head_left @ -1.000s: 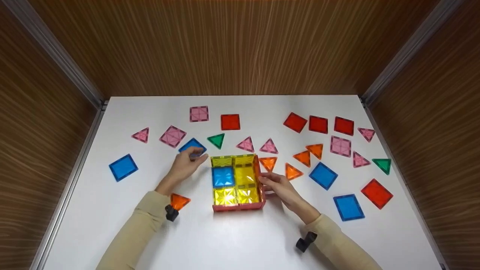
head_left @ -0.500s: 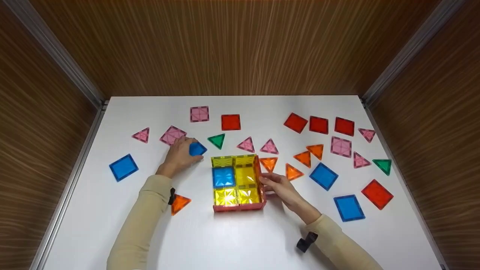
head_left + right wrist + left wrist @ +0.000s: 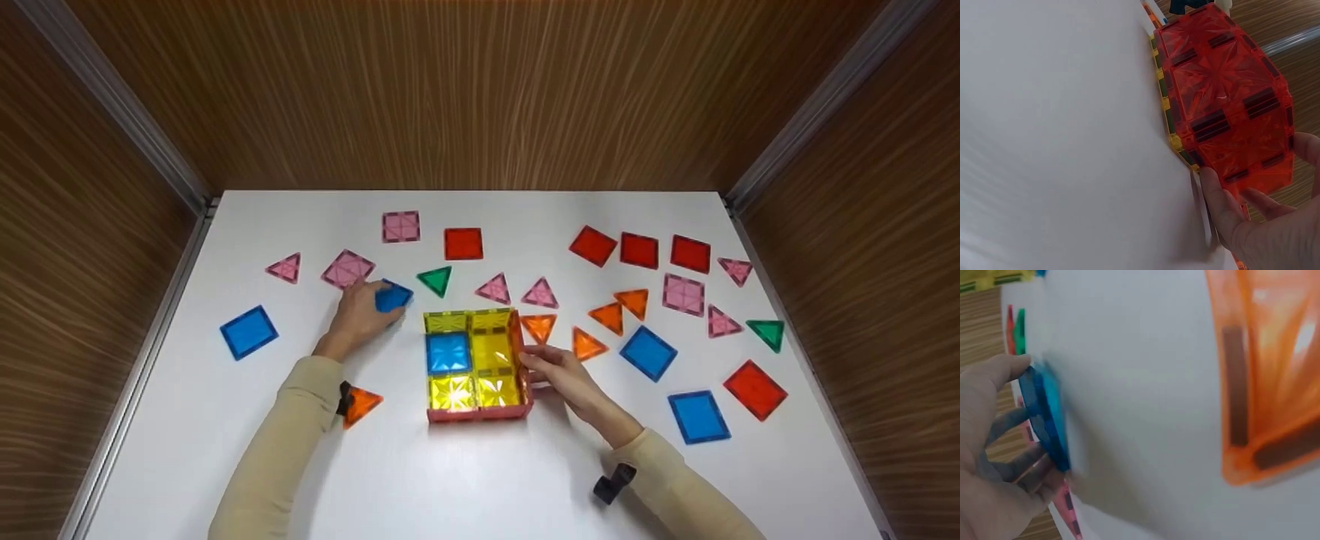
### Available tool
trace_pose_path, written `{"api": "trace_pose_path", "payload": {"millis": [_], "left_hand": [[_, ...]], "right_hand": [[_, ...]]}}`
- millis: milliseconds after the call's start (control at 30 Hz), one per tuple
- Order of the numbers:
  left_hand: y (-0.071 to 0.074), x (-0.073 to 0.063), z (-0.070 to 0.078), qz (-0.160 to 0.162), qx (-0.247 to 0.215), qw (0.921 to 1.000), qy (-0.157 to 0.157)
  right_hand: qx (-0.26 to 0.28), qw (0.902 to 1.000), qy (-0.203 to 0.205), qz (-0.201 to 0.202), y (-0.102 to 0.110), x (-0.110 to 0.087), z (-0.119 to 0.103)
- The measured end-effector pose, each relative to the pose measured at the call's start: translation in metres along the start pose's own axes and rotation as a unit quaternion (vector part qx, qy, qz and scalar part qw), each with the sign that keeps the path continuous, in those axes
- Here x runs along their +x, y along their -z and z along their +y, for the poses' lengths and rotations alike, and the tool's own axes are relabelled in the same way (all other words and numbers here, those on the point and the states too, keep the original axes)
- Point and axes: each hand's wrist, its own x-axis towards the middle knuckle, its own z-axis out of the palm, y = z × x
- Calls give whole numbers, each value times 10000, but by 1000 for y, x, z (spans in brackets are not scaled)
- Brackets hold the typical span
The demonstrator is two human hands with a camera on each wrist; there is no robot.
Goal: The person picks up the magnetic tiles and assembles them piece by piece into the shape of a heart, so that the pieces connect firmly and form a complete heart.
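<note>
My left hand (image 3: 355,316) grips a blue square magnetic tile (image 3: 394,295) by its edges, thumb on one side and fingertips on the other. In the left wrist view that blue tile (image 3: 1044,417) stands edge-on, tilted against the white surface. A shallow open box of magnetic tiles (image 3: 493,349) sits mid-table, with a yellow and blue floor. Yellow tiles wall its far side and red ones its near and right sides; the left side has no wall. My right hand (image 3: 564,381) holds the red right wall (image 3: 1216,79), its fingers against the outer face.
Near the left wrist lies an orange triangle (image 3: 363,406). A pink square (image 3: 348,268) and green triangle (image 3: 436,281) flank the held tile. More orange triangles (image 3: 587,344), red squares (image 3: 639,250) and blue squares (image 3: 649,352) spread to the right. Wood-patterned panels enclose the table.
The left hand has moved from beside the box up and left onto the blue square and taken hold of it, shifting it slightly. The right hand has stayed at the red wall.
</note>
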Motion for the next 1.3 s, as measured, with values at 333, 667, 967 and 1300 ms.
{"api": "trace_pose_path", "payload": {"millis": [333,667,967,1300], "left_hand": [[-18,-53,5,-70,-2310,9680,977],[-51,-91,27,-262,-3547,9271,1187],[-59,-83,37,-138,-3692,9239,991],[-41,-79,20,-166,-3346,9392,749]], "right_hand": [[-40,10000,9,6,0,1,-2],[-34,10000,35,-80,2,-1,-1],[3,9999,129,-109,0,-2,-1],[-12,9999,112,-54,0,-1,-1]]}}
